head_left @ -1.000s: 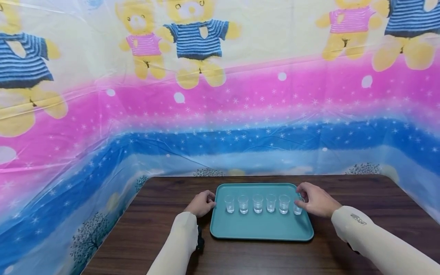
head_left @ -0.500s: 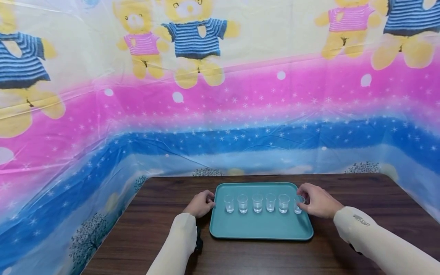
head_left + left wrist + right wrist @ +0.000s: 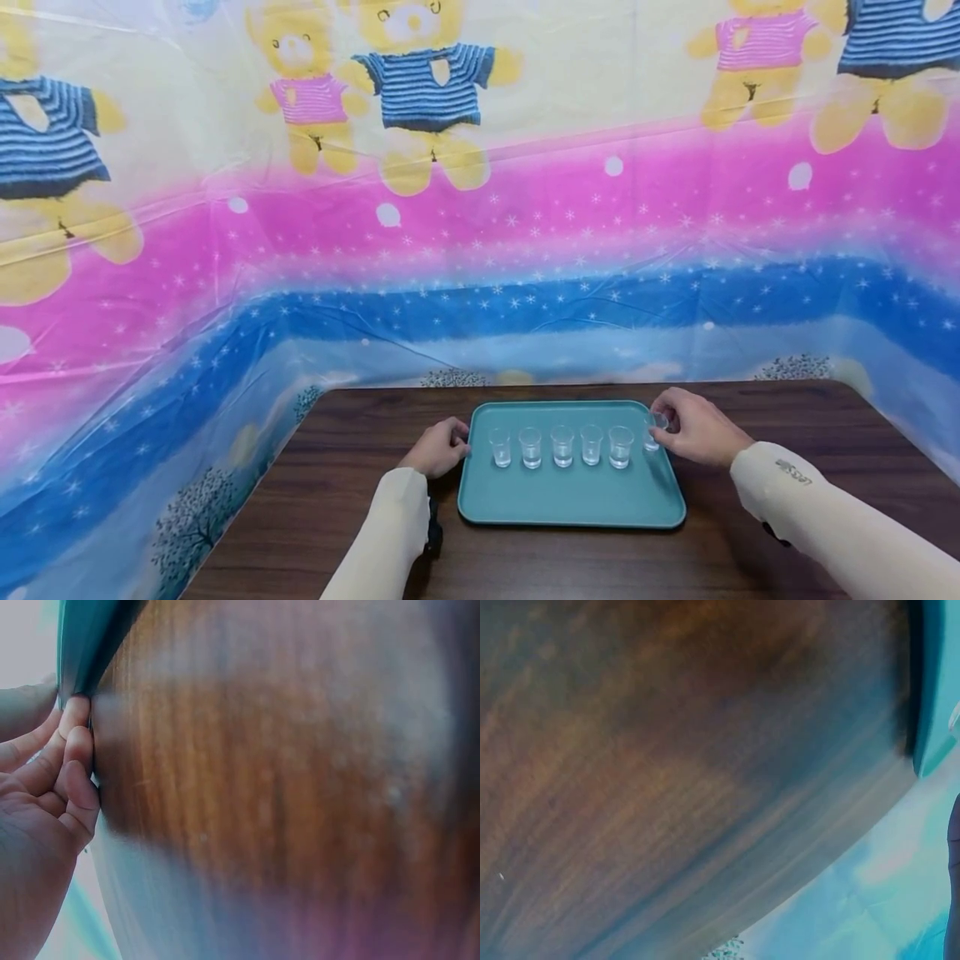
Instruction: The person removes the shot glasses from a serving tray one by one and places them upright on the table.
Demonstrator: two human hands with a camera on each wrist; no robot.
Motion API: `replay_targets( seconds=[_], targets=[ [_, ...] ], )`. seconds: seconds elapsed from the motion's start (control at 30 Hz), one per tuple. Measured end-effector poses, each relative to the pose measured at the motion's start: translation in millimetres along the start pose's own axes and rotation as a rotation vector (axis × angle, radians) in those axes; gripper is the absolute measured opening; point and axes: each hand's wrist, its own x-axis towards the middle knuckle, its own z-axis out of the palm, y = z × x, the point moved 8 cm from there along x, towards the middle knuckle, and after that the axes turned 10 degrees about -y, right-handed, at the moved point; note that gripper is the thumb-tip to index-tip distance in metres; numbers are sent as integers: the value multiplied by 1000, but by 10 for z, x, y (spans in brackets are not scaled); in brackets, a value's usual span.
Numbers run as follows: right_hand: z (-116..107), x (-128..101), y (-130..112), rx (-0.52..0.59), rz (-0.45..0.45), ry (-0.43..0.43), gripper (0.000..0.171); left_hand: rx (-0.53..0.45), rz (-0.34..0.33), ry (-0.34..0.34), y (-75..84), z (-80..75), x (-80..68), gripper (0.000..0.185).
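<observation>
My right hand point(image 3: 699, 427) pinches a small clear shot glass point(image 3: 652, 438) between thumb and fingers, raised a little over the right end of a green tray point(image 3: 570, 507). Several more clear shot glasses point(image 3: 562, 447) stand upright in a row across the tray, with a little clear liquid showing low in them. At the tray's left rim, my left hand point(image 3: 437, 447) grips the edge. In the left wrist view the thumb and curled fingers point(image 3: 75, 750) meet at that rim. Only a sliver of the right hand enters the right wrist view.
The tray rests on a dark wood-grain table point(image 3: 360, 433) with rounded far corners. Behind and at the sides hangs a cloth point(image 3: 480, 300) printed with bears and pink and blue bands. Cream sleeves point(image 3: 382, 525) cover both forearms.
My right hand has lifted the rightmost shot glass slightly up and away from its place in the row. The left hand has stayed at the tray's edge.
</observation>
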Motion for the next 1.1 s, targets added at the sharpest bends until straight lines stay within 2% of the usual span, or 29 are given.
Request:
replay_targets(
  seconds=[0.17,0.53,1.1],
  targets=[
    [-119,76,70,-20,1,44,25,-3,3,-3,-1,-9,-10,27],
    [-257,174,294,-87,62,89,30,8,15,-2,22,-5,-28,27],
    [-63,299,546,-109,127,109,35,17,1,-12,1,-19,-8,27]
  ],
)
